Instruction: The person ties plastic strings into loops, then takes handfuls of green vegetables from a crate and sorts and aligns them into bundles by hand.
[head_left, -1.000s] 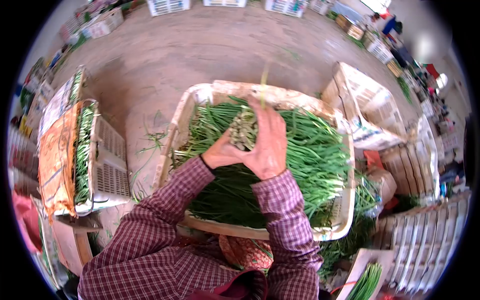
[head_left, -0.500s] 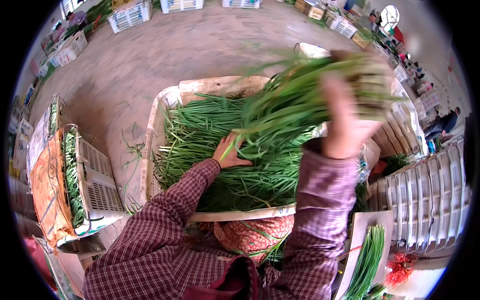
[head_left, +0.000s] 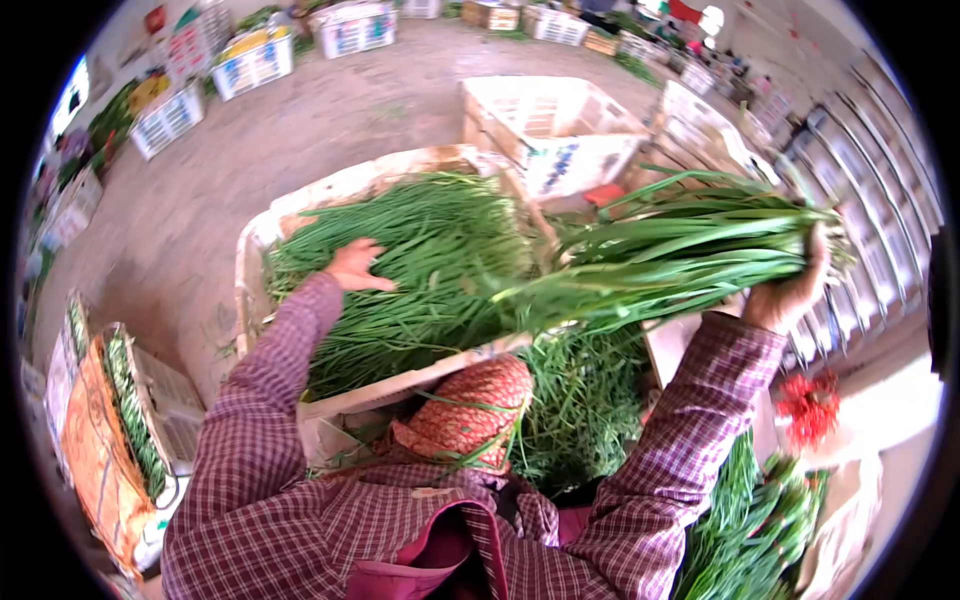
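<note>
A white plastic crate [head_left: 262,232] in front of me holds a thick layer of long, flat-leaved garlic chives [head_left: 430,240]. My left hand [head_left: 358,268] rests on these leaves with its fingers spread, gripping nothing. Out to the right, my right hand [head_left: 795,285] is closed around a big bunch of garlic chives [head_left: 700,250], near the pale stem ends. The bunch lies roughly level, its leaf tips trailing left over the crate's right edge. Part of the right hand's fingers is hidden behind the stems.
Loose green trimmings [head_left: 585,400] lie below the bunch. More garlic chives [head_left: 745,530] are piled at lower right, near red ties [head_left: 808,410]. Another white crate [head_left: 560,150] stands beyond, stacked crates [head_left: 870,190] at right, and an orange sack [head_left: 105,450] at left.
My right hand has swung the bunch of garlic chives right and lower. My left hand remains on the leaves in the crate, fingers spread. The view has turned to the right.
</note>
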